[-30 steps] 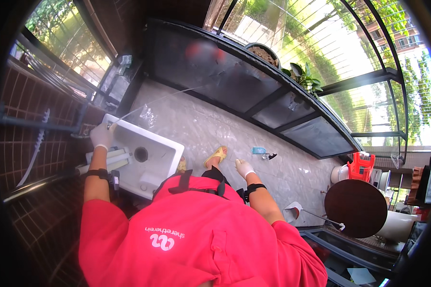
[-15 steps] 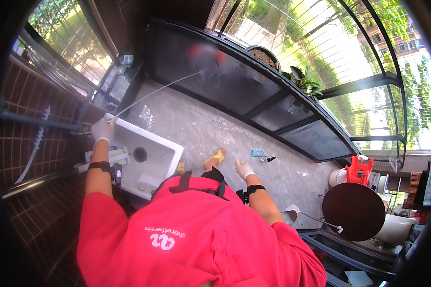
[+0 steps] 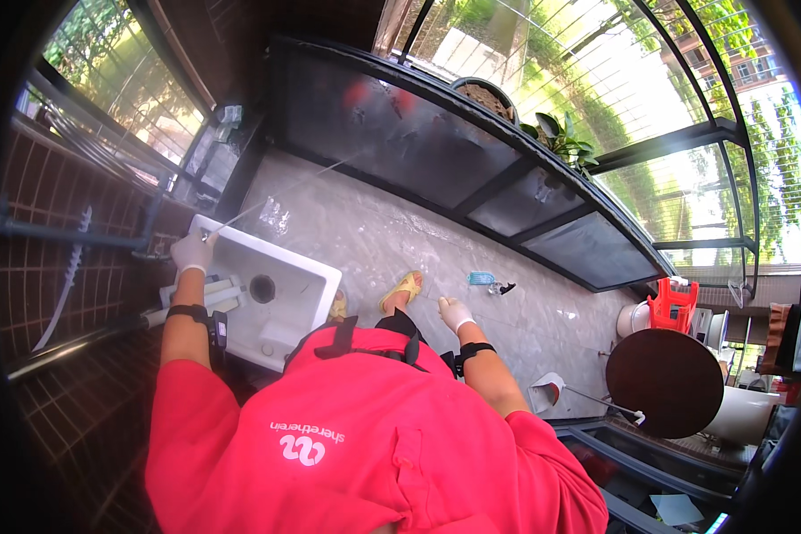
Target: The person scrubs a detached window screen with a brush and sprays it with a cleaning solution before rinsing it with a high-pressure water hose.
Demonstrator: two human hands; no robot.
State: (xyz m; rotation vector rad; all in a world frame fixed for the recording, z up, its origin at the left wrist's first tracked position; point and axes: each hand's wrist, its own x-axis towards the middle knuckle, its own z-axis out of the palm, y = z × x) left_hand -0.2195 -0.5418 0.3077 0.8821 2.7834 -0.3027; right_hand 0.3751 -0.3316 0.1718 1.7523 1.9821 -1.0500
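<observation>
My left hand [image 3: 191, 252], in a whitish glove, is raised over the far left corner of the white sink [image 3: 329, 276], its fingers closed. From it a thin pale streak [image 3: 276, 196] slants toward the dark glass panels [image 3: 400, 133]; whether it is a slim rod or a jet of water I cannot tell. My right hand [image 3: 455, 313], gloved too, hangs over the floor beside my yellow slipper [image 3: 402, 288] with the fingers curled. Anything inside that grip is hidden. On the floor ahead lie a light-blue object, perhaps a brush [image 3: 481, 279], and a small dark piece [image 3: 506, 288].
Pale-handled tubes lie in the sink's left side, near the drain [image 3: 261, 287]. To the right are a long-handled white dustpan [image 3: 546, 390], a round brown tabletop [image 3: 665, 383] and a red stool [image 3: 672, 305]. A potted plant [image 3: 561, 138] stands on the ledge. Wet patches shine on the tiles.
The pale streak looks fainter and slightly lower, and my left hand has come slightly down. My right hand holds nearly the same place. The view has shifted a little.
</observation>
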